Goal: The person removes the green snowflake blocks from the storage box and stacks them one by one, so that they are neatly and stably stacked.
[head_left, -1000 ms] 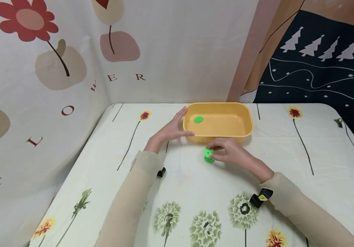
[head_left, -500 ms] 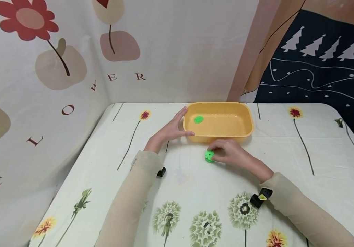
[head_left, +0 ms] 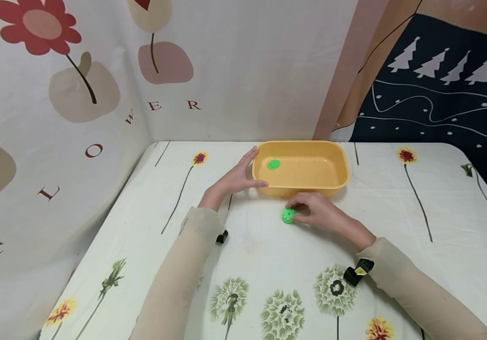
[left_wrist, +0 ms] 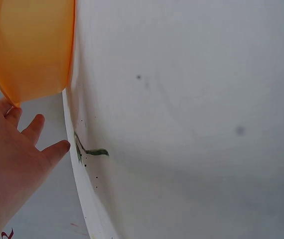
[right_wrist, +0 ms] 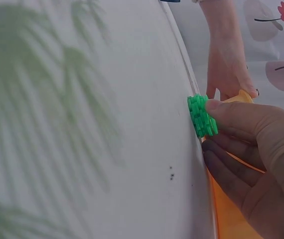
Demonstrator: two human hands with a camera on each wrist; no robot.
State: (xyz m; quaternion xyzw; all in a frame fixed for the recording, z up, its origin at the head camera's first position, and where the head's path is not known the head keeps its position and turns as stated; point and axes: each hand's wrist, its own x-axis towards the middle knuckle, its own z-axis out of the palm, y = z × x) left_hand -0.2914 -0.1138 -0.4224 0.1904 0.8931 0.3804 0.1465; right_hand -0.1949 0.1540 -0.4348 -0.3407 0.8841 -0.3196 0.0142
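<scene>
In the head view, a yellow plastic tub (head_left: 307,174) stands toward the table's back edge. My left hand (head_left: 237,177) spans its left end, thumb along the front rim; the left wrist view shows the fingers (left_wrist: 35,129) spread, some clear of the tub. In front of the tub, my right hand (head_left: 317,210) pinches a small stack of green notched plastic discs (head_left: 288,215) between thumb and fingers. Seen edge-on by the right wrist camera, the stacked discs (right_wrist: 201,115) lie against one another close to the tabletop. Another green disc (head_left: 273,164) lies inside the tub, at its left.
A white flower-print cloth (head_left: 252,269) covers the table. Behind it hangs a pale curtain (head_left: 243,71) with printed flowers and letters, and a dark tree-print cloth (head_left: 439,94) is at the right. Each wrist wears a small black camera (head_left: 359,271).
The green discs in my right hand were offset from each other and now line up as one stack. That hand has shifted slightly toward me; the left hand and tub stay put.
</scene>
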